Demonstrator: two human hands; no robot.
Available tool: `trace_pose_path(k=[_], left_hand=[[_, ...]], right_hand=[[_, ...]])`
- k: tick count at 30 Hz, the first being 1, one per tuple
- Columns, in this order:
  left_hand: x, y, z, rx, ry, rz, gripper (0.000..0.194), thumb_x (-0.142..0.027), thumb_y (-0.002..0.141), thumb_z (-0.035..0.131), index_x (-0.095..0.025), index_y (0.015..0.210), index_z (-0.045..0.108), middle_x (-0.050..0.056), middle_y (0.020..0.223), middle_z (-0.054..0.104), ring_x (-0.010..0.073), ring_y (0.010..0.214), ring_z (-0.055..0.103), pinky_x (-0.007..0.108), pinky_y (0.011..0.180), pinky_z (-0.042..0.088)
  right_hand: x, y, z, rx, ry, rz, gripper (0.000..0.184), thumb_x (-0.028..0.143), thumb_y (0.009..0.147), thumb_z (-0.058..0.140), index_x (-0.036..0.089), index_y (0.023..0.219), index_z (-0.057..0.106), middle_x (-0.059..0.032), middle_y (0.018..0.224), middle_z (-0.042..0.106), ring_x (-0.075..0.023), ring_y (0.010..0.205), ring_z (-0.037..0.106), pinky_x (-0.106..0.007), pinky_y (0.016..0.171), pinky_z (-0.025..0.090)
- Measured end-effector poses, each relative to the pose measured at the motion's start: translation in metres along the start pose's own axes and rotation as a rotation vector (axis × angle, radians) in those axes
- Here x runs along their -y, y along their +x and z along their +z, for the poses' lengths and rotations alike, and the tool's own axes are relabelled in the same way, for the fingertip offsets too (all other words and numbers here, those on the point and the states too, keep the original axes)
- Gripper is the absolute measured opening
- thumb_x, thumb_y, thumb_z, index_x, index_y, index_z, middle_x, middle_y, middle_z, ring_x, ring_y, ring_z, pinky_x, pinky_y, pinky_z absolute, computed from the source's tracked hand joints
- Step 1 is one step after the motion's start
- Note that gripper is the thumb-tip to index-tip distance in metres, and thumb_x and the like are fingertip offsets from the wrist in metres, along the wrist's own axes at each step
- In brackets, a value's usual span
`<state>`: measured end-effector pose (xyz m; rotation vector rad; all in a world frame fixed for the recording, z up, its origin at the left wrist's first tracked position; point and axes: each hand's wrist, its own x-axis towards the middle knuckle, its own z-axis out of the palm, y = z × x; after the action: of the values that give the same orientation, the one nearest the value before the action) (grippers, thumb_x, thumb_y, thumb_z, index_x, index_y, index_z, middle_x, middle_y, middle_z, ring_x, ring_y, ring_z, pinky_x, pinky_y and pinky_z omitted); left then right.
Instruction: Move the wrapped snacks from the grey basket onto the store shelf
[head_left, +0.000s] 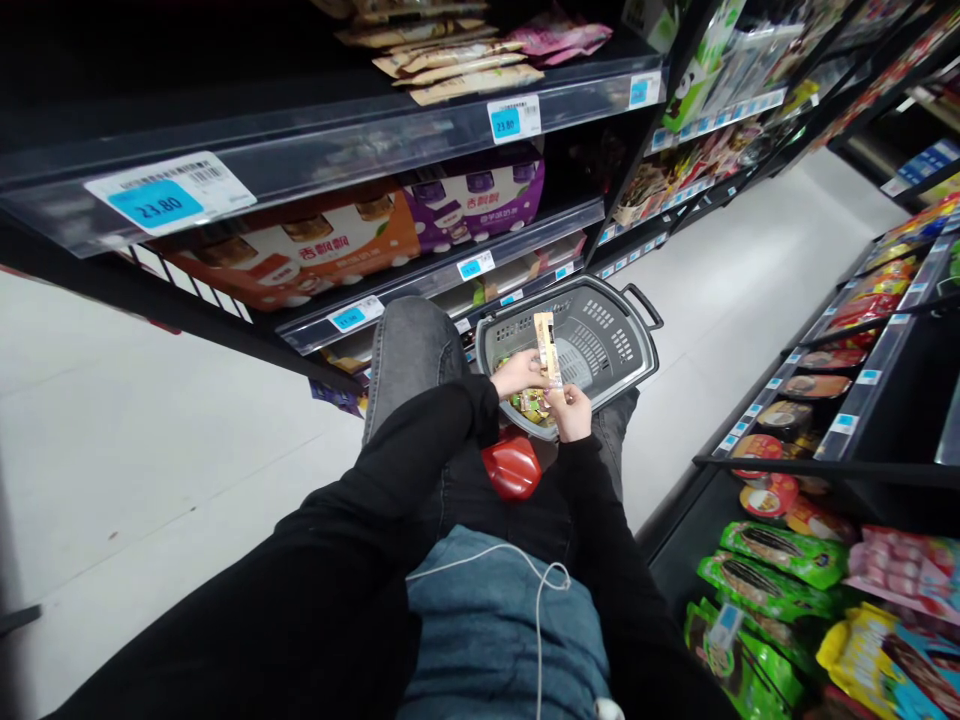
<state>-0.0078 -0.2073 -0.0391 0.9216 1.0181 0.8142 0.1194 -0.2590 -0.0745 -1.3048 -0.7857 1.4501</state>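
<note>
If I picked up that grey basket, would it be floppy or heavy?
The grey basket is probably stiff, because it looks like plastic and keeps a neat shape. It may be light for its size, since its walls have lots of slots. It might dip toward the wearer's end when lifted, because the small packets inside are gathered there.

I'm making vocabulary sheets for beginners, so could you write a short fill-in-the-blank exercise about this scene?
1. The left hand and right hand hold a narrow beige packet over a plastic basket coloured ____.
2. The price on the large label at the picture's upper left is ____.
3. The box immediately left of the purple box is mainly ____.
4. Both sleeves are ____.

Missing words: gray; 23.80; orange; black.
</note>
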Motion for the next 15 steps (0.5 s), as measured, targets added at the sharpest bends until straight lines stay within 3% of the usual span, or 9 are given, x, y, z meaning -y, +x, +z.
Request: trace_pose_path(k=[4,9,13,15], left_hand=[[0.009,0.007,0.003,0.027,0.115,0.054,0.045,-0.012,0.05,0.08,-0.01,0.089,0.057,0.002,0.061,0.063,0.0155,0.054,0.061,0.03,0.058,0.052],[0.016,0.015,-0.005,0.046,0.521,0.019,0.02,-0.024,0.061,0.074,-0.014,0.076,0.063,0.005,0.059,0.063,0.0186,0.056,0.063,0.03,0.059,0.051],[0.02,0.007,-0.019,-0.027,0.984,-0.06,0.018,-0.025,0.065,0.069,-0.014,0.054,0.06,0.014,0.058,0.063,0.0279,0.067,0.065,0.035,0.065,0.05],[0.021,0.001,-0.024,-0.027,1.143,-0.096,0.015,-0.023,0.063,0.069,-0.014,0.054,0.062,0.017,0.065,0.065,0.0303,0.076,0.066,0.035,0.07,0.05]], right_hand=[[0.002,-0.001,-0.003,0.033,0.056,0.056,0.039,0.041,0.048,0.076,0.02,0.061,0.046,0.0036,0.055,0.06,-0.0133,0.051,0.059,-0.029,0.054,0.053],[0.002,-0.003,-0.008,0.084,0.132,0.156,0.042,0.044,0.044,0.078,0.019,0.068,0.055,-0.0008,0.063,0.066,-0.018,0.058,0.065,-0.031,0.057,0.056],[-0.018,0.005,-0.018,0.05,-0.017,0.248,0.038,0.046,0.045,0.077,0.019,0.06,0.056,-0.0022,0.049,0.062,-0.0187,0.045,0.061,-0.029,0.042,0.051],[-0.03,0.011,-0.02,0.103,-0.125,0.208,0.037,0.048,0.047,0.076,0.021,0.051,0.051,-0.0007,0.039,0.055,-0.0177,0.035,0.055,-0.028,0.034,0.046]])
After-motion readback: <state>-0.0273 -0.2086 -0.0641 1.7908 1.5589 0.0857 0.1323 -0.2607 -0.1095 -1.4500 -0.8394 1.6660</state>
